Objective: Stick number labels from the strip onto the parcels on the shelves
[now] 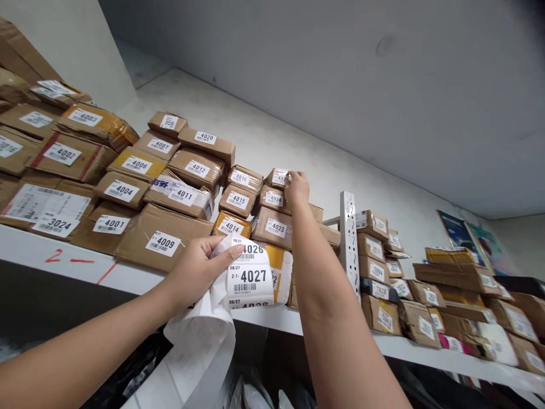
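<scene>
My left hand (196, 272) is closed on a long strip of white barcode labels (250, 278), thumb on top; "4026" and "4027" are readable. The strip's backing paper (200, 332) hangs in loops below the hand. Higher up, my right hand (298, 188) reaches to a small cardboard box (268, 178) on top of a stack. Its fingers are pinched at the right edge of that box's label (280, 176), hiding the last digit after "402". Directly beneath sit the box labelled 4024 (275, 200) and the box labelled 4023 (272, 228).
Labelled parcels stand stacked along a white shelf (140, 278), including a large box marked 4009 (164, 236). A perforated metal upright (349, 244) divides it from more parcels (378, 270) on the right. Dark and clear plastic bags (251, 392) lie below.
</scene>
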